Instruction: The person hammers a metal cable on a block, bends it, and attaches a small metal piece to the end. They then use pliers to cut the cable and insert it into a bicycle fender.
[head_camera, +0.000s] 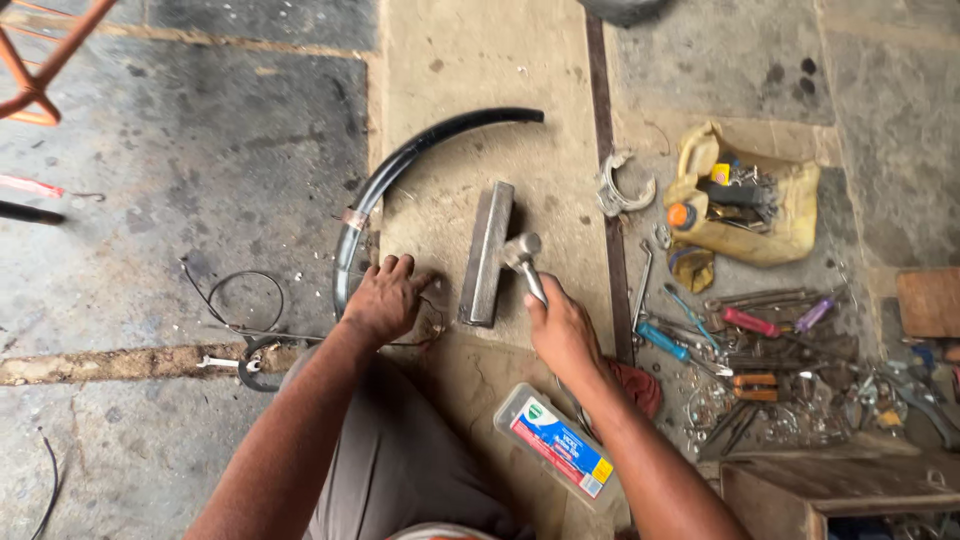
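Our right hand (562, 325) fingers grip a hammer (524, 258) over the steel bar (486, 254); our left hand (385, 297) fingers press, spread, on the floor (200, 180).

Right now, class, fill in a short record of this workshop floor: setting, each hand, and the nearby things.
setting: stone floor, seen from above
left hand: pressed flat on the floor beside a curved black mudguard
right hand: gripping a hammer, head against a metal block
nearby: plastic box by the knee; screwdrivers and other loose tools to the right; yellow bag of parts
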